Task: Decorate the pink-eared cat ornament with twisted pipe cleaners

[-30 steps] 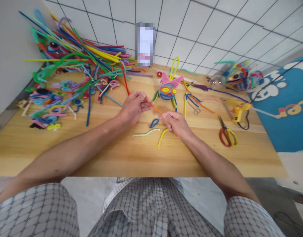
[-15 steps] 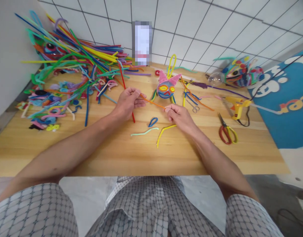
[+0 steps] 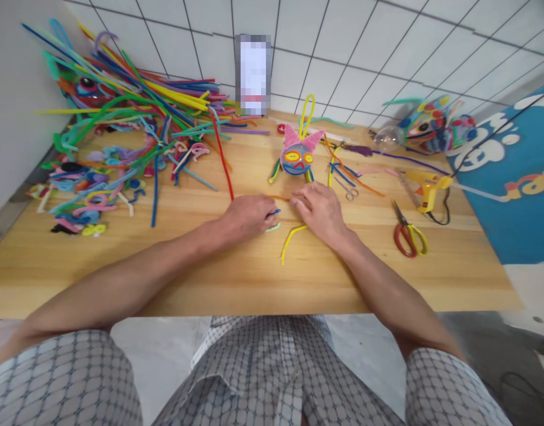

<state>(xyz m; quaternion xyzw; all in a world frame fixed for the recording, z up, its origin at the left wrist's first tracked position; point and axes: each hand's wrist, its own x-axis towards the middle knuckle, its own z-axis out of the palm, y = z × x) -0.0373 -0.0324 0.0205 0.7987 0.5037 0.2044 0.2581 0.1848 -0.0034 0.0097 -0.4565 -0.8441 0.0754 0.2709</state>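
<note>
My left hand [image 3: 250, 214] rests low over the table, its fingers pinched on a small blue pipe cleaner loop [image 3: 275, 212]. Under and beside that hand, a pale green pipe cleaner [image 3: 272, 227] is mostly covered. An orange pipe cleaner [image 3: 278, 197] stretches between the hands, its right end at the bent fingertips of my right hand [image 3: 319, 210]. Just beyond stands a round blue figure [image 3: 297, 163] with pink ears, yellow-and-orange eyes and a yellow loop on top. A yellow pipe cleaner [image 3: 289, 239] lies partly beneath my right hand.
A red pipe cleaner [image 3: 222, 157] lies left of the figure. Piled pipe cleaners [image 3: 165, 97] fill the back left. On the right are scissors [image 3: 407, 234], a yellow glue gun [image 3: 429, 189] and small scissors [image 3: 349, 192]. A phone [image 3: 253, 74] leans on the tiled wall.
My left hand has let go of the orange pipe cleaner, moved down and right, and taken hold of the blue loop. The orange pipe cleaner has come down towards the table; my right hand shifted slightly.
</note>
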